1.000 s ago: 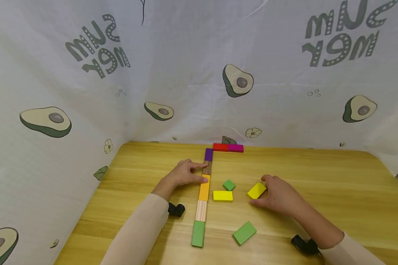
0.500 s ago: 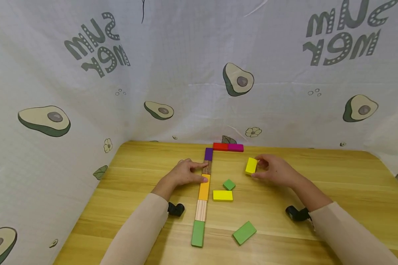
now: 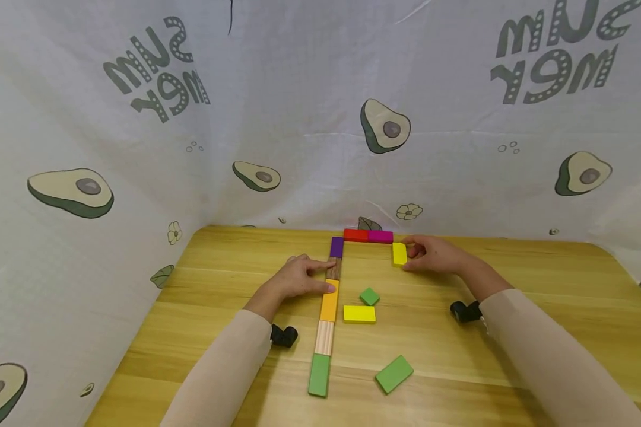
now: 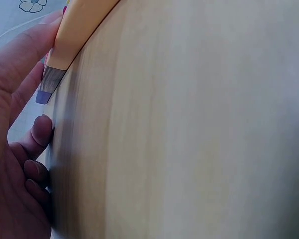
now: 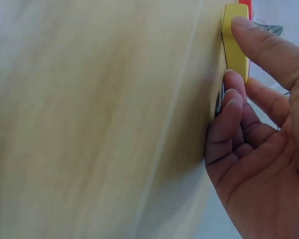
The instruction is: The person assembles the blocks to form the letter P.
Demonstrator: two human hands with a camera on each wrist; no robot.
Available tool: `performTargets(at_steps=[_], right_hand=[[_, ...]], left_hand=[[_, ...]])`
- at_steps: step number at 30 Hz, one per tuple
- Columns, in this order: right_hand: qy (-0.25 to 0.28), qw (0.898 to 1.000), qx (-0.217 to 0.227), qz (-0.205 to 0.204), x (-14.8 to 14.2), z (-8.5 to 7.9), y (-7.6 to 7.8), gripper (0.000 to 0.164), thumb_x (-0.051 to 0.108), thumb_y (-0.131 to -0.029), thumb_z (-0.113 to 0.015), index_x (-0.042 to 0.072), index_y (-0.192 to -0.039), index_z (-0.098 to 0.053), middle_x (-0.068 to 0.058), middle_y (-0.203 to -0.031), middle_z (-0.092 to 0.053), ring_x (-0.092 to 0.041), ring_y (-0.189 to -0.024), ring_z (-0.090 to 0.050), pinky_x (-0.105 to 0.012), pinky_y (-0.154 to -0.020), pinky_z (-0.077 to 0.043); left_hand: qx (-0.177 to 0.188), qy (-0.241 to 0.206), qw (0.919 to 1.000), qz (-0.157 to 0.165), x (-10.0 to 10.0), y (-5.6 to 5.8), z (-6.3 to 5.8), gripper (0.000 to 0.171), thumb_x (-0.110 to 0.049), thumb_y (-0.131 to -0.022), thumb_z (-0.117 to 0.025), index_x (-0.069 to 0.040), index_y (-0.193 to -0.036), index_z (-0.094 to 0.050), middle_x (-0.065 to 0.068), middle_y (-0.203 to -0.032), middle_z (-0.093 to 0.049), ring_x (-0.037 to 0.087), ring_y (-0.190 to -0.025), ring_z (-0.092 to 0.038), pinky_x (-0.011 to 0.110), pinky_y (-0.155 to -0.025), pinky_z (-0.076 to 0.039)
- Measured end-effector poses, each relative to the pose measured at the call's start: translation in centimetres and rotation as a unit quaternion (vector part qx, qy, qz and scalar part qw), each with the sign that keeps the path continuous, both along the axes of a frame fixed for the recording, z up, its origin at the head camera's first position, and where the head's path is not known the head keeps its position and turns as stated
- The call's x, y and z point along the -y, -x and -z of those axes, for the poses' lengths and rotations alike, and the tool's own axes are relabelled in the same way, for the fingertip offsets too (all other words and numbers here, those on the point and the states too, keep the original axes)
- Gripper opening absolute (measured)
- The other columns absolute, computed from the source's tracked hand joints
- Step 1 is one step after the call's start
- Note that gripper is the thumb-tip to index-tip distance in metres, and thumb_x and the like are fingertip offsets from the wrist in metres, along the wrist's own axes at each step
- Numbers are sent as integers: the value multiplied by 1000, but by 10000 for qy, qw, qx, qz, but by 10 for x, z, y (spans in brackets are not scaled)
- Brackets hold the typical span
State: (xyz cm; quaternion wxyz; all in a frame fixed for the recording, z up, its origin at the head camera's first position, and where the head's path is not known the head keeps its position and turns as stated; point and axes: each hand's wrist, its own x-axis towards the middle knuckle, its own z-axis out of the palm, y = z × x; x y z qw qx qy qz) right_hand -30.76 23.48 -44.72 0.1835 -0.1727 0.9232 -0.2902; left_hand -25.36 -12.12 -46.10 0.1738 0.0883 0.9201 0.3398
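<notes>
Between thumb and fingertips my right hand (image 3: 437, 255) pinches a yellow block (image 3: 399, 254), just below the right end of the magenta block (image 3: 380, 237). In the right wrist view the thumb presses along the side of that yellow block (image 5: 235, 47). My left hand (image 3: 295, 279) rests at a straight column of blocks, its index finger on the dark brown block (image 3: 333, 268) and its thumb on the orange block (image 3: 329, 305). A purple block (image 3: 337, 247) tops the column; a pale striped block (image 3: 324, 338) and a green block (image 3: 319, 375) form its lower part. Beside the magenta block lies a red block (image 3: 355, 235).
Loose on the wooden table (image 3: 539, 332) are a small green block (image 3: 370, 296), another yellow block (image 3: 359, 315) and a larger green block (image 3: 394, 374). A printed white curtain (image 3: 310, 118) hangs along the back and left edges.
My right hand has carried the yellow block away from me and slightly left, turning it upright in line with the column, up to the magenta block. The left hand has stayed put.
</notes>
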Motion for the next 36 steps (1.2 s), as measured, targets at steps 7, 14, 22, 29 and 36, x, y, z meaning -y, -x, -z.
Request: performTargets(at_steps=[7, 14, 22, 29, 36], right_hand=[[-15, 10000, 63, -27, -1, 1, 5, 77, 36, -92, -76, -4, -149, -43, -17, -119, -64, -27, -104, -58, -43, -95, -49], [-15, 10000, 42, -52, -1, 2, 8, 77, 35, -92, -76, -4, -149, -43, -16, -117, -64, -25, -101, -58, -41, -93, -49], [25, 10000, 36, -34, -2, 4, 10, 78, 36, -92, -77, -4, -149, -43, -14, -114, -64, -24, -99, -57, -39, -91, -49], [119, 9997, 177, 127, -3, 3, 9, 83, 35, -89, -80, 1, -153, -38, -12, -111, -62, -24, -97, -55, -33, -86, -49], [144, 9994, -313, 96, 13, -5, -9, 75, 30, -88, -81, 9, -150, -44, -7, -100, -61, -21, -86, -54, -31, -76, -49]], left_hand=[[19, 25, 10000, -24, 0, 0, 0, 68, -52, -79, -85, -39, -141, -60, 2, -103, -55, 20, -100, -43, 32, -77, -39], [16, -19, 10000, -34, 0, 1, 0, 68, -52, -79, -85, -39, -141, -61, 2, -104, -55, 20, -100, -43, 32, -77, -39], [84, -37, 9999, -59, 0, 1, 0, 69, -52, -79, -85, -39, -142, -61, 2, -104, -54, 20, -100, -43, 32, -77, -39], [83, -46, 9999, -33, -1, 1, 0, 68, -51, -79, -85, -38, -142, -61, 2, -104, -55, 20, -100, -43, 32, -77, -39], [40, 2, 10000, 12, 0, 1, 0, 68, -52, -79, -85, -38, -142, -61, 2, -103, -55, 20, -100, -43, 31, -77, -39]])
